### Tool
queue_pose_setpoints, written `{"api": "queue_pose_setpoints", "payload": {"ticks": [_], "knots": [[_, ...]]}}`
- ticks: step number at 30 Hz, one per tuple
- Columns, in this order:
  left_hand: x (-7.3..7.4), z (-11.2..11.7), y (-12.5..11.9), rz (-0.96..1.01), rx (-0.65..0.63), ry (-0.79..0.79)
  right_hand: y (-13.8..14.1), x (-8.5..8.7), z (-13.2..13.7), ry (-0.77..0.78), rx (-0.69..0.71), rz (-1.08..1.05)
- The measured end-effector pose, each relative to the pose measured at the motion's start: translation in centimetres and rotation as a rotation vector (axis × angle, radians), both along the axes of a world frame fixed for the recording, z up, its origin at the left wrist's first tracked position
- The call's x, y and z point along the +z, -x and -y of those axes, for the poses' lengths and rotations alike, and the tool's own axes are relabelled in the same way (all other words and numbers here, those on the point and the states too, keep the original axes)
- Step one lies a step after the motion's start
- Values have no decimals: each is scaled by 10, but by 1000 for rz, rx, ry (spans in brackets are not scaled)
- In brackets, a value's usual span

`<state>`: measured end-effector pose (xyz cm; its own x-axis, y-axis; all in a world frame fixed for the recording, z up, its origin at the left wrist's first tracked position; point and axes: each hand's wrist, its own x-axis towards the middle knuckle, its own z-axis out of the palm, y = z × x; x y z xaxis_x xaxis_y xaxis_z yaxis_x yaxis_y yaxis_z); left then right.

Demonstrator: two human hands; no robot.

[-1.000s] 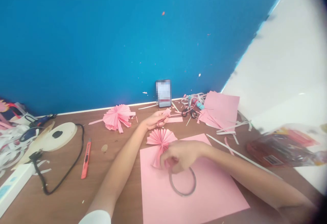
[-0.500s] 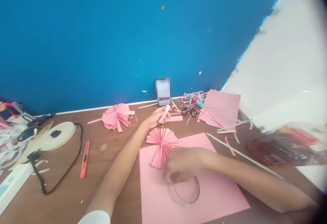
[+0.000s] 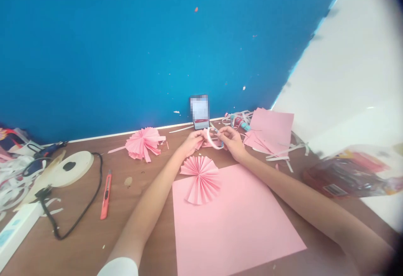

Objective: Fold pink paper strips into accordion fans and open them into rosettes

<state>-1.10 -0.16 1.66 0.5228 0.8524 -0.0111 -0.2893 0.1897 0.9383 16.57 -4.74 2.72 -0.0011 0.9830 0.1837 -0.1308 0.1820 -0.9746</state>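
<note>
A folded pink paper strip (image 3: 199, 145) is pinched in my left hand (image 3: 189, 144), near the wall. My right hand (image 3: 233, 141) grips a thin ring-shaped roll of tape (image 3: 210, 140) close beside it, and the two hands almost meet. Below them a pleated pink paper fan (image 3: 200, 181) lies spread, overlapping the top left corner of a large pink sheet (image 3: 239, 225). Another pleated pink rosette (image 3: 143, 142) rests to the left with loose strips around it.
A red cutter knife (image 3: 106, 194), a black cable (image 3: 78, 220) and a white power strip (image 3: 19, 230) lie left. A phone (image 3: 200, 110) leans on the blue wall. Pink sheets (image 3: 272, 129), paper scraps and a plastic packet (image 3: 340, 179) sit right.
My right hand has lifted the tape roll off the large pink sheet and carried it up and away to my left hand. The left hand stays near its place with the strip.
</note>
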Motion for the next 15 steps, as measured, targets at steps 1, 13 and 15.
{"api": "queue_pose_setpoints", "payload": {"ticks": [1, 13, 15], "knots": [[-2, -1, 0, -2, 2, 0, -3, -7, -5, 11, -76, -15], [-15, -9, 0, -74, 244, -214, -6, -22, -8, -99, -158, 281], [-11, -7, -1, -69, 227, -199, -7, -24, -10, -102, -171, 326]]}}
